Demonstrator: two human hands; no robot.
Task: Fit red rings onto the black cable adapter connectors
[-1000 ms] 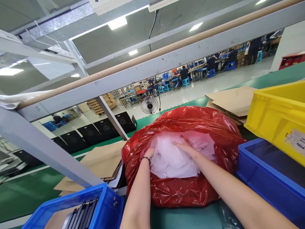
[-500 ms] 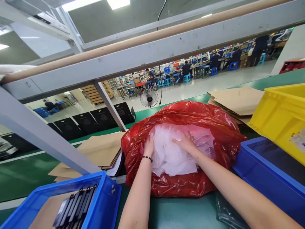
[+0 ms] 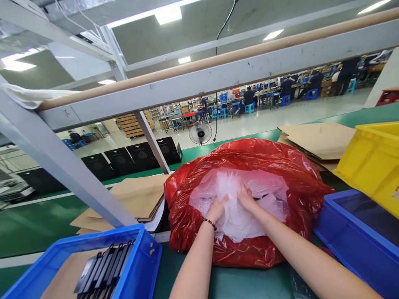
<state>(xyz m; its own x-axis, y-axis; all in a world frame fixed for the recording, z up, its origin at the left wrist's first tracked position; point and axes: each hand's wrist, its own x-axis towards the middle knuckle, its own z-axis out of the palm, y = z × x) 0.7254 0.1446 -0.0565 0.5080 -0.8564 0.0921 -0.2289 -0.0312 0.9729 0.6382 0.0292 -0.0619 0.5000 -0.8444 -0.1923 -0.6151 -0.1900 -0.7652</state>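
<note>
While left hand and right hand fingers pinch clear bags in red sack, blue crate right, cardboard left

Bare arms, beaded bracelet by left grip

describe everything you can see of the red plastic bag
The red bag is thin, glossy, translucent plastic film, heavily wrinkled and catching bright highlights. It lies bulging on the green table with its mouth open toward the camera. It is stuffed with crumpled clear plastic. The left hand and right hand are inside the mouth, close together, pressed into that clear plastic; whether they grip it cannot be told. A cardboard stack lies beside its left side and a blue bin close to its right.
</note>
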